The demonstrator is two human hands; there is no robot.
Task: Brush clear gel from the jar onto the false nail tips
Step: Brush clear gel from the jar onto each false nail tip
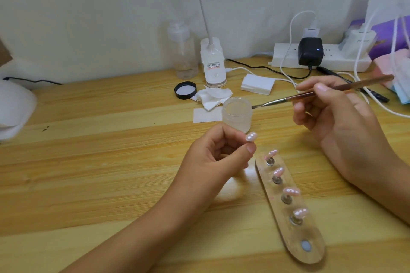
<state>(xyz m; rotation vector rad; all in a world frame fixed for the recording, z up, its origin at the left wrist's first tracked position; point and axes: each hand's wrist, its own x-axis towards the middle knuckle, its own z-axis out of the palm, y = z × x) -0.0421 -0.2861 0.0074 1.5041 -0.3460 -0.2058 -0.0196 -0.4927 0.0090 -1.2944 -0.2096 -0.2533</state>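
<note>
Toward the far edge of the tabletop, the right hand pinches the brush, its tip at the open jar for gel, while the left hand pinches one nail tip upright, ready for coating.

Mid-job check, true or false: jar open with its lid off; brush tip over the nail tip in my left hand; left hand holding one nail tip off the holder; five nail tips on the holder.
1. The jar is open, and its black lid lies on the table behind it. True.
2. The right hand holds the brush with its tip over the held nail tip. False: the tip is at the jar's rim.
3. The left hand holds one pink nail tip up, off the holder. True.
4. The holder carries five nail tips. False: it carries four, and the nearest spot is bare.
</note>
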